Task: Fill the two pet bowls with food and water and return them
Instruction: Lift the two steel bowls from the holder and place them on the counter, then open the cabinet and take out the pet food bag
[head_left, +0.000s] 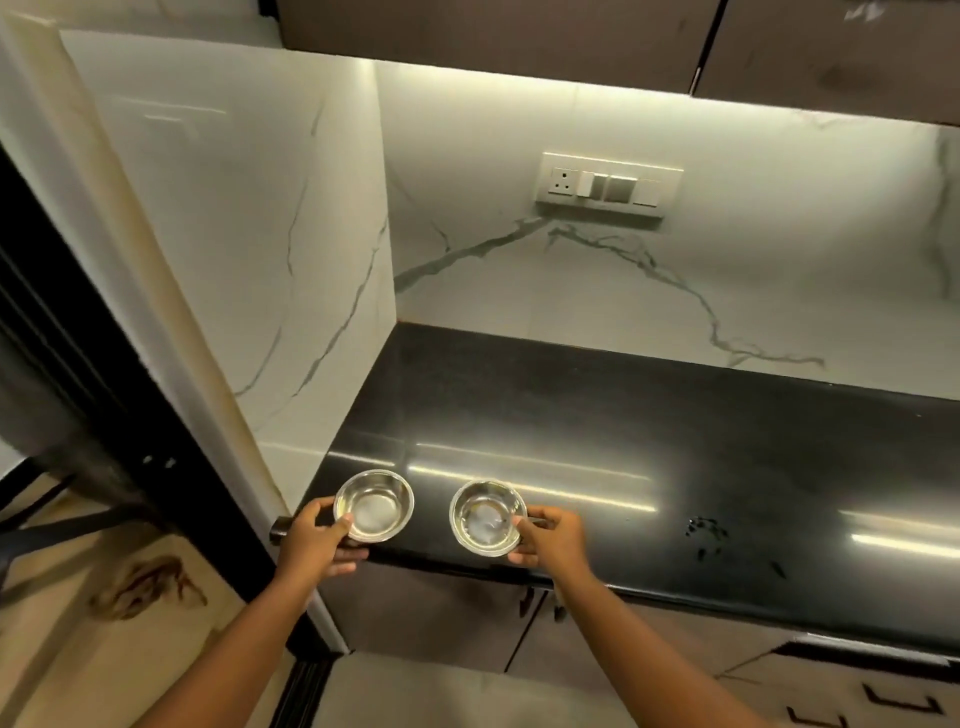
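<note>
Two shiny steel bowls are sitting at the black counter (571, 415) edge, both looking empty. Left hand (317, 540) is gripping left bowl (374, 506), right hand (550, 538) gripping right bowl (487, 518)

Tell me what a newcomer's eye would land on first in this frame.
Two small shiny round steel bowls, both apparently empty, sit at the front edge of the glossy black stone counter: the left bowl gripped by the left hand, the right bowl by the right hand. Behind, a cream switch-and-socket panel stands out on the white veined marble wall.
</note>
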